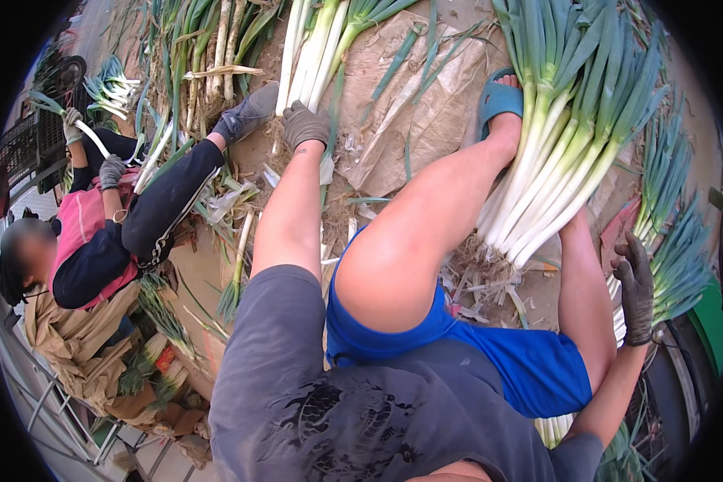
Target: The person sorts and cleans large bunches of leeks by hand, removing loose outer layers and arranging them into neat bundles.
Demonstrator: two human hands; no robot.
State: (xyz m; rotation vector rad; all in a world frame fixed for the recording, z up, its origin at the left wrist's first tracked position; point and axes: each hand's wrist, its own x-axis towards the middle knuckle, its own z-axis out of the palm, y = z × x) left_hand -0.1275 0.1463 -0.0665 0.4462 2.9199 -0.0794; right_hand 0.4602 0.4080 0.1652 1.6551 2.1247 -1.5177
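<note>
My left hand (306, 125), in a dirty grey work glove, is closed around the root end of white Welsh onion stalks (313, 66) at the top middle. Their green leaves run out of view at the top edge. My right hand (634, 292), gloved too, is raised at the right with its fingers apart and nothing seen in them. Behind it lie bundled Welsh onions (678, 265), partly hidden by the hand. Between my legs and beyond, a large pile of cleaned Welsh onions (554, 156) rests with roots towards me.
Unpeeled Welsh onions (220, 54) with dry leaves lie at the upper left. A co-worker (96, 223) in a pink vest sits at the left, holding a Welsh onion (93, 138) in gloved hands. Peelings (476, 289) and a tan plastic sheet (422, 120) cover the ground.
</note>
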